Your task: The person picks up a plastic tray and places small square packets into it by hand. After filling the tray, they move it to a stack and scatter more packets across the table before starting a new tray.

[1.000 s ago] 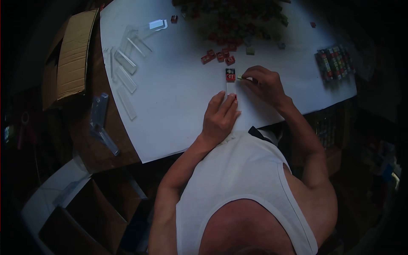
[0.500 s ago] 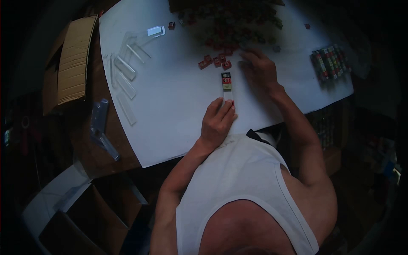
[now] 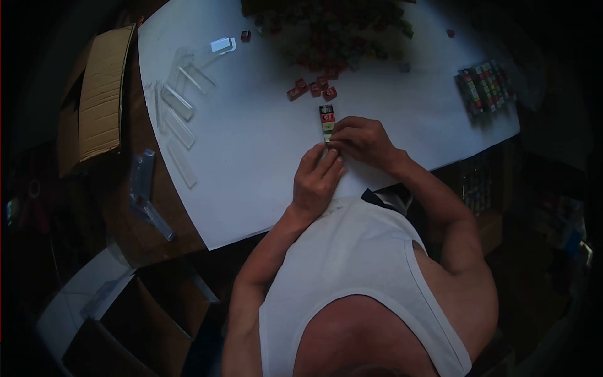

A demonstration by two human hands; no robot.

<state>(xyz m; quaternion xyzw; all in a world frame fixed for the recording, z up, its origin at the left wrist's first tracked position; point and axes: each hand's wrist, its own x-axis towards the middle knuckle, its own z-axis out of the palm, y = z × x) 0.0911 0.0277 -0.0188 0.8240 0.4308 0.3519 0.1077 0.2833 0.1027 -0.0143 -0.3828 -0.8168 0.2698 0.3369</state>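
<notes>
A narrow clear tray on the white sheet holds a short column of small cubes (image 3: 327,117), black, red and pale green from the far end. My left hand (image 3: 317,178) closes around the near end of this tray, its fingertips hiding that part. Just above those fingertips, my right hand (image 3: 364,139) pinches a small pale green cube (image 3: 328,138) at the tray, below the column. A few loose red cubes (image 3: 315,89) lie just beyond the tray.
A large pile of cubes (image 3: 352,38) lies at the far edge. Several clear trays (image 3: 179,128) are on the left of the white sheet (image 3: 251,176), filled rows (image 3: 485,89) at the right. Cardboard (image 3: 108,94) and plastic pieces (image 3: 143,182) lie farther left.
My right hand has moved from beside the pile down to the tray, now with a pale green cube in its fingers. My left hand stays at the tray's near end.
</notes>
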